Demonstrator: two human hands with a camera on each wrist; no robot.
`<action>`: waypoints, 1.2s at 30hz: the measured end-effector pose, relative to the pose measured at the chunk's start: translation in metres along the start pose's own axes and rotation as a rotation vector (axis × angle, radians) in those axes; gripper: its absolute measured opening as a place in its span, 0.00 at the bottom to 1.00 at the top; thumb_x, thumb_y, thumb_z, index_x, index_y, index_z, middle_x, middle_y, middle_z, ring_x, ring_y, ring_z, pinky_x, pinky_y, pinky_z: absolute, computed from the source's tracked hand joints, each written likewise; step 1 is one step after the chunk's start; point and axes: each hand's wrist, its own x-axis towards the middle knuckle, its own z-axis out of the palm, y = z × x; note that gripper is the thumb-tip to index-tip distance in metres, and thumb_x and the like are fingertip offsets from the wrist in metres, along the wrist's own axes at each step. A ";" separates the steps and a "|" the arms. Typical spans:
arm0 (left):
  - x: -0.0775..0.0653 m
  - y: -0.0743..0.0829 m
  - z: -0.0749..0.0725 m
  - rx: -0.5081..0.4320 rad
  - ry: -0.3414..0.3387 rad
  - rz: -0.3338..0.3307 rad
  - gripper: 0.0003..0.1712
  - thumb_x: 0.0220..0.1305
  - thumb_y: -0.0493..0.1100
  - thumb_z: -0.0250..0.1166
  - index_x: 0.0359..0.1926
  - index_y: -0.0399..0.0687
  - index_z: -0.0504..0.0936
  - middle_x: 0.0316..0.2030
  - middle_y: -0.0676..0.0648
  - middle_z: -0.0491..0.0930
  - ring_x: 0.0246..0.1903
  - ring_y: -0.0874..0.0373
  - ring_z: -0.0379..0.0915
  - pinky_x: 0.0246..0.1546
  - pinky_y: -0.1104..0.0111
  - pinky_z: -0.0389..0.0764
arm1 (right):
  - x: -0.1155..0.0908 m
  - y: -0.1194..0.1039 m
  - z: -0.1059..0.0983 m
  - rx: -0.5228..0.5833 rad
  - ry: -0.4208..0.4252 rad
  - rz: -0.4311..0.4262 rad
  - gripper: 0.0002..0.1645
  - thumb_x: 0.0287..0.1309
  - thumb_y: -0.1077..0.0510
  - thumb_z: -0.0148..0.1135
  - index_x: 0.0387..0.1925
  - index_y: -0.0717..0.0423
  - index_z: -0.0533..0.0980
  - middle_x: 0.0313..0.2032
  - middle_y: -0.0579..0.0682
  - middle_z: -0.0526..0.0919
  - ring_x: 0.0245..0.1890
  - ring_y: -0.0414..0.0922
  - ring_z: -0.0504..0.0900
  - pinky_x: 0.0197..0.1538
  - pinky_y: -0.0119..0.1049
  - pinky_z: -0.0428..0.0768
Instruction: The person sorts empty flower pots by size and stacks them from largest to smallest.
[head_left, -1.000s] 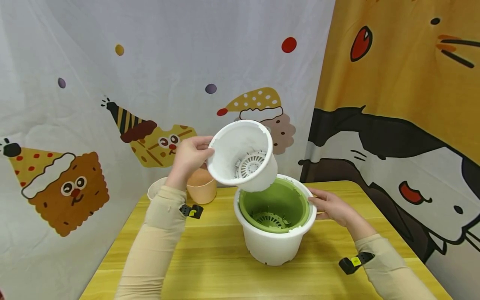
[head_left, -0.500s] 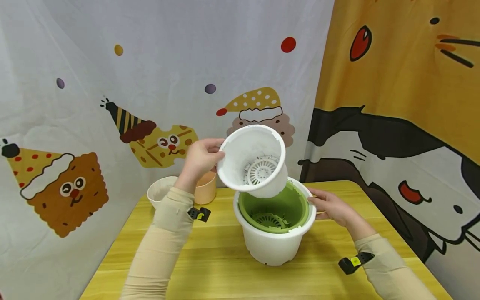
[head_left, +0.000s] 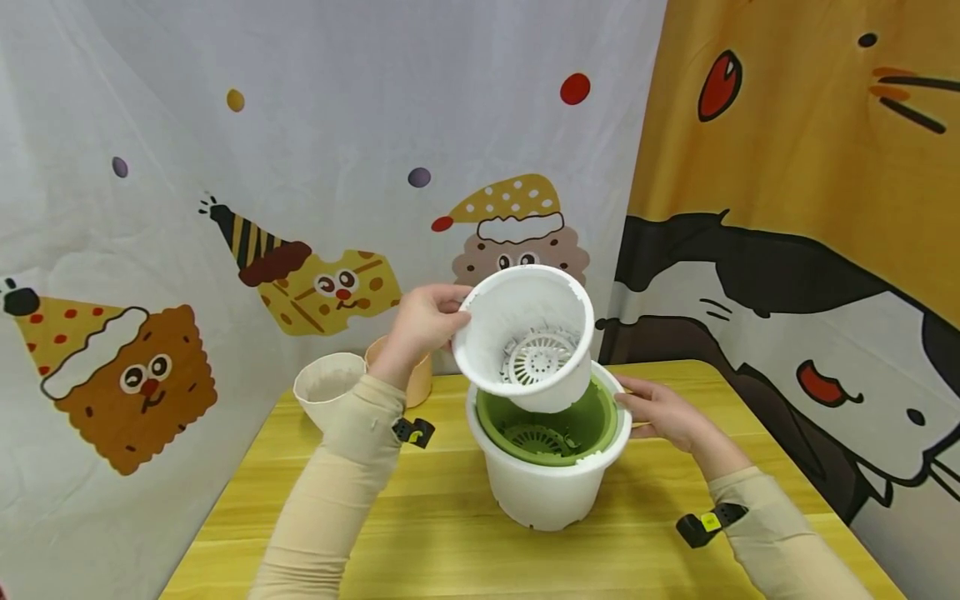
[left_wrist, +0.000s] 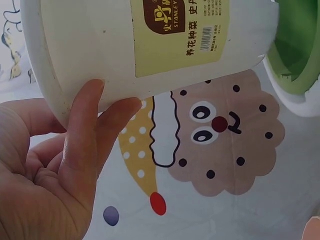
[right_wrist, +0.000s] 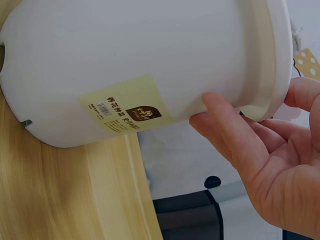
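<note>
Left hand (head_left: 427, 321): pinches the small pot (head_left: 523, 333) by its left rim, likely to leave the base free.
Small pot: tilted above the green pot (head_left: 596, 421).
Green pot: nested in the big pot (head_left: 545, 493).
Right hand (head_left: 663, 412): grips the big pot's right rim, apparently to steady it on the table (head_left: 420, 517).

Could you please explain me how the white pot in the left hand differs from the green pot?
Colour: the raised white pot is white, while the green pot is green.
Place: the raised white pot is held up by the left hand; the green pot sits inside the large white pot.
Pose: the raised white pot is tilted; the green pot stands upright.
Both have a round mouth and a slotted bottom.
</note>
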 end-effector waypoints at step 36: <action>0.002 -0.020 0.039 0.169 -0.105 -0.020 0.19 0.62 0.31 0.61 0.54 0.40 0.84 0.38 0.41 0.85 0.26 0.55 0.82 0.20 0.66 0.83 | 0.000 -0.002 0.003 0.016 0.010 0.021 0.38 0.75 0.53 0.50 0.76 0.63 0.48 0.68 0.73 0.59 0.53 0.53 0.80 0.49 0.47 0.83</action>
